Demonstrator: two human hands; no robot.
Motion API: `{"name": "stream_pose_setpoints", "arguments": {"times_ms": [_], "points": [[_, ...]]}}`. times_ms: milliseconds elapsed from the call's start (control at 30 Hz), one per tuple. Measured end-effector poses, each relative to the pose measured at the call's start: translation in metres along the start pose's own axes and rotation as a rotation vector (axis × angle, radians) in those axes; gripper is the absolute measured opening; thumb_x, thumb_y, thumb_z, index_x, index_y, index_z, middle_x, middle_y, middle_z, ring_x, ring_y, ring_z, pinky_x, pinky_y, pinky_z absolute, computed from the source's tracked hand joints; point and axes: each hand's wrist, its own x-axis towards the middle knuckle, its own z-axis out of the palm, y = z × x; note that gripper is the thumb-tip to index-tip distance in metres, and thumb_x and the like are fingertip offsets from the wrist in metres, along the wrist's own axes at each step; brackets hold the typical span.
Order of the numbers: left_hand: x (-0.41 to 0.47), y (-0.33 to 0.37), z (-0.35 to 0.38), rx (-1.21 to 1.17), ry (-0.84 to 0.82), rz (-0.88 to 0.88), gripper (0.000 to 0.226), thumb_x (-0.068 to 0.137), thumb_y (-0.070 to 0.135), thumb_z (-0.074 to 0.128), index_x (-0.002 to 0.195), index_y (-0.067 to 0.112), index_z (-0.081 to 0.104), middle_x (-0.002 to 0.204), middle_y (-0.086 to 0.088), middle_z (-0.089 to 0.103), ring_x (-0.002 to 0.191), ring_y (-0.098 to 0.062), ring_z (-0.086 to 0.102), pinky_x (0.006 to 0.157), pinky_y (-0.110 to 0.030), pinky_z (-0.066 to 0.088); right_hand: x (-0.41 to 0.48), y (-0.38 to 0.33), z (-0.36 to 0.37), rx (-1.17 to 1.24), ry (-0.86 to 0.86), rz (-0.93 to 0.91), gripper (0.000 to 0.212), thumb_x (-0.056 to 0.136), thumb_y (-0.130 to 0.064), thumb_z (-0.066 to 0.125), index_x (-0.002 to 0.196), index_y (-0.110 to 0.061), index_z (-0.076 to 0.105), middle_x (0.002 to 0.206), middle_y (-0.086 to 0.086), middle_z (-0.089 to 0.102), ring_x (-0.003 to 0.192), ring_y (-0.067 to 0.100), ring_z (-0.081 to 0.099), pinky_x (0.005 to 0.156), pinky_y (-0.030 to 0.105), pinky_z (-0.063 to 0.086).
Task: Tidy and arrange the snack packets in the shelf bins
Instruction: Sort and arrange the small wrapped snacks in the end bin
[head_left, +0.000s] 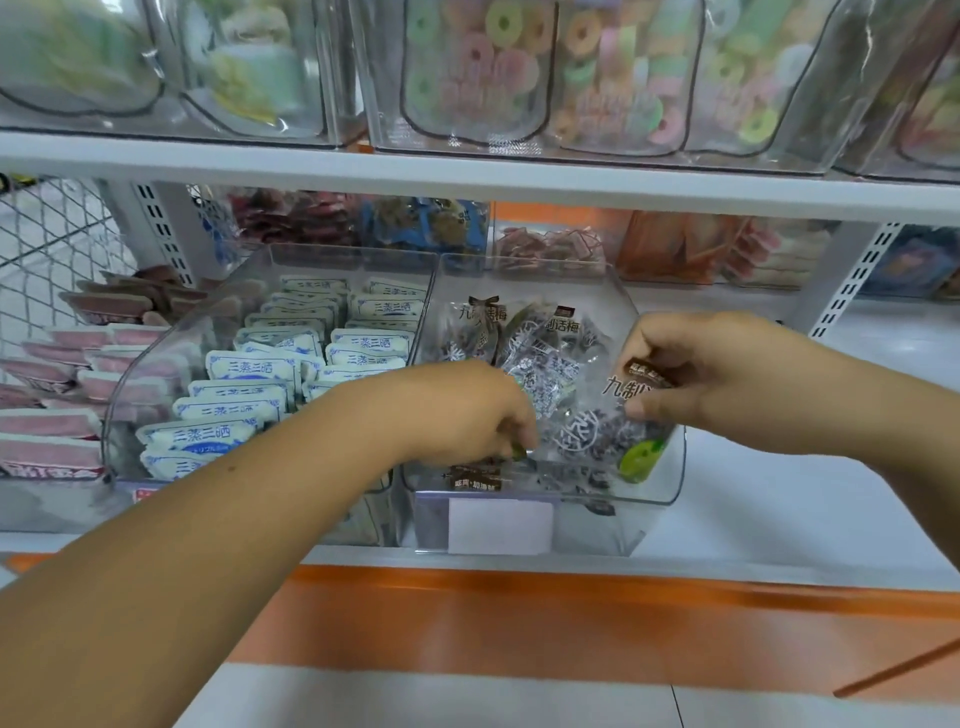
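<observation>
Checker: Hazards, plum bin. List them.

Stocker: Item one: plum packets, a loose jumble heaped toward the low front lip. A broad sweep by either hand could tip some over it onto the shelf. Item two: slippery film. The held packet hangs from its upper edge only, so it may slide out of the pinch and land crooked. Item three: blue-and-white packets in the bin just beside, on the left, standing in neat rows. The left forearm passes just in front of that bin, and a careless pull back could drag a row out of line.

Checker: Grips?

Stocker: Right hand: thumb and curled fingers clamped on the top of the held packet, no gap showing, at the bin's right side, above the pile. Left hand: knuckles up, fingers curled down among the packets at the front of the same bin. The fingertips are hidden, so I cannot tell whether it grasps one or only rakes them.

Checker: Location of stock?

Stocker: Plum packets all within the plum bin, unsorted, not yet in rows. One is lifted clear of the rest.
</observation>
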Motion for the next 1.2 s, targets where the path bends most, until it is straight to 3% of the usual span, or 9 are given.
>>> {"name": "stream_pose_setpoints", "arguments": {"times_ms": [33, 133, 333, 467, 600, 767, 867, 1100, 1200], "points": [[0.001, 0.002, 0.000, -0.038, 0.044, 0.035, 0.012, 0.091, 0.023, 0.065, 0.094, 0.035, 0.065, 0.091, 0.017, 0.064, 0.082, -0.005, 0.059, 0.071, -0.022, 0.047, 0.000, 0.001, -0.002, 0.041, 0.016, -0.003, 0.021, 0.079, -0.025, 0.075, 0.082, -0.034, 0.056, 0.078, -0.008, 0.068, 0.074, 0.011, 0.064, 0.079, 0.039, 0.052], [0.010, 0.010, 0.009, -0.102, 0.100, 0.076, 0.037, 0.082, 0.041, 0.072, 0.067, 0.030, 0.041, 0.073, 0.014, 0.046, 0.063, -0.001, 0.042, 0.053, -0.022, 0.030, -0.003, 0.004, -0.007, 0.158, 0.046, 0.001, 0.023, 0.079, -0.019, 0.075, 0.084, -0.034, 0.058, 0.080, -0.006, 0.071, 0.078, 0.017, 0.068, 0.083, 0.049, 0.052], [0.024, 0.022, 0.015, -0.007, 0.099, 0.006, 0.051, 0.074, 0.056, 0.074, 0.095, 0.018, 0.047, 0.081, 0.013, 0.033, 0.067, -0.004, 0.038, 0.053, -0.024, 0.033, -0.007, 0.007, -0.007, 0.178, 0.053, 0.021, 0.022, 0.080, -0.020, 0.075, 0.084, -0.034, 0.058, 0.082, -0.007, 0.071, 0.080, 0.019, 0.068, 0.084, 0.050, 0.052], [0.024, 0.020, 0.010, -0.130, 0.066, 0.009, 0.047, 0.076, 0.051, 0.075, 0.092, 0.023, 0.040, 0.087, 0.018, 0.032, 0.070, -0.002, 0.039, 0.051, -0.013, 0.029, -0.008, 0.011, -0.008, 0.223, 0.101, 0.036, 0.019, 0.079, -0.020, 0.075, 0.083, -0.029, 0.059, 0.083, -0.003, 0.071, 0.083, 0.023, 0.067, 0.085, 0.051, 0.052], [0.027, 0.019, 0.017, -0.253, 0.024, -0.015, 0.076, 0.076, 0.034, 0.080, 0.135, 0.014, 0.037, 0.119, 0.008, 0.042, 0.089, -0.009, 0.046, 0.069, -0.012, 0.038, -0.007, 0.010, -0.006, 0.218, 0.066, 0.032, 0.022, 0.079, -0.023, 0.074, 0.085, -0.034, 0.056, 0.083, -0.003, 0.070, 0.082, 0.023, 0.066, 0.084, 0.052, 0.051], [0.033, 0.005, 0.021, -0.408, 0.287, 0.079, 0.016, 0.083, 0.018, 0.073, 0.094, 0.029, 0.068, 0.107, 0.011, 0.052, 0.092, -0.006, 0.053, 0.088, -0.016, 0.043, -0.011, 0.007, -0.003, 0.186, 0.013, 0.018, 0.023, 0.079, -0.022, 0.075, 0.084, -0.033, 0.056, 0.083, -0.001, 0.069, 0.081, 0.023, 0.066, 0.083, 0.052, 0.052], [0.036, 0.002, 0.018, -0.445, 0.459, 0.042, 0.011, 0.087, 0.020, 0.069, 0.096, 0.024, 0.075, 0.103, 0.008, 0.060, 0.080, -0.003, 0.057, 0.087, -0.031, 0.050, -0.011, 0.000, 0.003, -0.025, -0.023, -0.037, 0.021, 0.081, -0.026, 0.074, 0.083, -0.031, 0.054, 0.073, -0.008, 0.062, 0.071, 0.010, 0.059, 0.074, 0.039, 0.051], [0.034, 0.001, 0.016, -0.467, 0.432, -0.045, 0.017, 0.085, 0.024, 0.072, 0.103, 0.025, 0.073, 0.112, 0.006, 0.064, 0.067, 0.003, 0.053, 0.078, -0.023, 0.046, 0.005, -0.018, 0.037, -0.432, -0.356, -0.029, 0.010, 0.091, -0.027, 0.058, 0.101, -0.029, 0.057, 0.090, -0.008, 0.060, 0.085, 0.015, 0.053, 0.073, 0.030, 0.044], [0.027, 0.000, 0.017, -0.365, 0.328, -0.075, 0.034, 0.084, 0.034, 0.072, 0.117, 0.031, 0.063, 0.112, 0.012, 0.051, 0.091, -0.004, 0.051, 0.084, -0.021, 0.038, 0.007, -0.024, 0.038, -0.401, -0.480, 0.022, 0.019, 0.096, -0.032, 0.051, 0.108, -0.032, 0.065, 0.101, -0.008, 0.064, 0.092, 0.015, 0.058, 0.083, 0.032, 0.048]]}}
